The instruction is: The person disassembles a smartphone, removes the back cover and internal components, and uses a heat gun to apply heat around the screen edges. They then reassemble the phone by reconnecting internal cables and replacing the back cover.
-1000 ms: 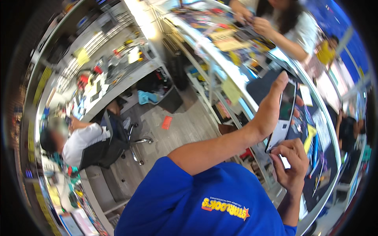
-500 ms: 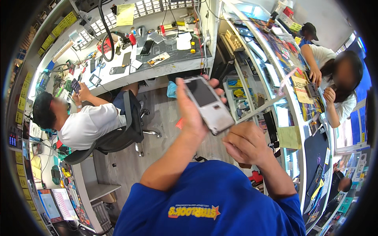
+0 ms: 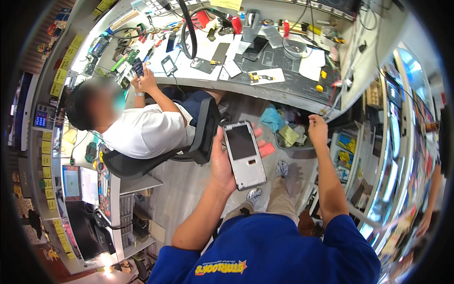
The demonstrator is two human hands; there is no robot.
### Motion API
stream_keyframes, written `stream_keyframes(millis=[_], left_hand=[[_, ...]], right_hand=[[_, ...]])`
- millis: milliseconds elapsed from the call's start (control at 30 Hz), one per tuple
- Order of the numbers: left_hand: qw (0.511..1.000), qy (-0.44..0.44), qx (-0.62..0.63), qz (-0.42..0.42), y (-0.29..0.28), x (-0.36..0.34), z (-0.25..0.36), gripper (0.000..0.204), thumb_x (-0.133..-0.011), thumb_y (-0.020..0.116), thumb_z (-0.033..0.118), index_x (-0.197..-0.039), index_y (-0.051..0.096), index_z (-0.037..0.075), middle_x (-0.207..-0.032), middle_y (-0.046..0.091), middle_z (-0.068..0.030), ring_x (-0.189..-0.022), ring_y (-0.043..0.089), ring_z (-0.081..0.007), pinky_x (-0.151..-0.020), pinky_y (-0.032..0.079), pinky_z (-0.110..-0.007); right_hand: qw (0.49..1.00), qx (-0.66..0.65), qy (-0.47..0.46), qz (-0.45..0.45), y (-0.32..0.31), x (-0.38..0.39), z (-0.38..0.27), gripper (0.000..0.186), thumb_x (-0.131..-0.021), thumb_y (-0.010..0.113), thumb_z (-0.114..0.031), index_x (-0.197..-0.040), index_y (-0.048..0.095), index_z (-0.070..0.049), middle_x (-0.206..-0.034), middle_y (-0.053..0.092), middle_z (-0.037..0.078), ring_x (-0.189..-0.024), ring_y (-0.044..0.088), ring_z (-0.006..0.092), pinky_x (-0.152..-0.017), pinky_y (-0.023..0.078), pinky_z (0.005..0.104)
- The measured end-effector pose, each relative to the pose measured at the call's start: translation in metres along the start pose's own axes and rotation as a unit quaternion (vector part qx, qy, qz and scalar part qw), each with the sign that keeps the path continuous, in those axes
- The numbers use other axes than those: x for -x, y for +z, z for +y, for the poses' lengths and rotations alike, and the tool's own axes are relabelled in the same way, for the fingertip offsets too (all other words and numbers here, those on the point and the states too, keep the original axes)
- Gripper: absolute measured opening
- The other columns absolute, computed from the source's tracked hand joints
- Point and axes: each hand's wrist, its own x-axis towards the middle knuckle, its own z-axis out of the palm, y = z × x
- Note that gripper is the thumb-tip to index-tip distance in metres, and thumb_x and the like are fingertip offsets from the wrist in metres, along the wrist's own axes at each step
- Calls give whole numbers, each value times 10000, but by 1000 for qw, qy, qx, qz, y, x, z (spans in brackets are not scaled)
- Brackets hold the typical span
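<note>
Hands apart: left hand (image 3: 221, 165) clamped on silver phone frame (image 3: 246, 160); right hand (image 3: 318, 130) half-curled, grip unclear, blue cloth (image 3: 271, 118) leftward.

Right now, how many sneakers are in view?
2: one sneaker just below the phone body in the left hand, the other sneaker to the phone body's right. Others may be hidden.

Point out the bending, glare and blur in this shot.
Head view: the workbench's front edge bows; a bright light glares lower left; another person's forearm smears near the right rim, while the phone in the left hand looks fairly sharp.
</note>
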Motion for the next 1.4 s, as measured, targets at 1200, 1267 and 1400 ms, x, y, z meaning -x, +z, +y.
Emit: stream_keyframes(millis=[1200,1267,1400], left_hand=[[954,-183,-28,-235,11,-46,-15,833,-1062,391,699,-1578,452,47,-1423,639,-197,-1155,697,-367,-1003,574,-552],[939,-222,-36,-259,7,-27,-26,829,-1066,391,691,-1591,434,50,-1440,628,-189,-1180,685,-364,-1022,563,-549],[903,-291,-34,-313,11,15,-52,834,-1068,387,690,-1604,414,51,-1457,619,-178,-1199,677,-354,-1037,552,-544]], right_hand=[[618,-756,175,-128,-175,264,-195,1062,-736,656,-92,-1688,193,-180,-1293,490,144,-961,575,224,-758,462,299],[646,-737,181,-81,-179,308,-213,1116,-736,654,-106,-1717,128,-177,-1278,522,119,-950,573,212,-762,439,296],[658,-736,158,-17,-188,379,-233,1192,-717,661,-98,-1740,53,-184,-1282,527,99,-943,569,202,-789,426,295]])
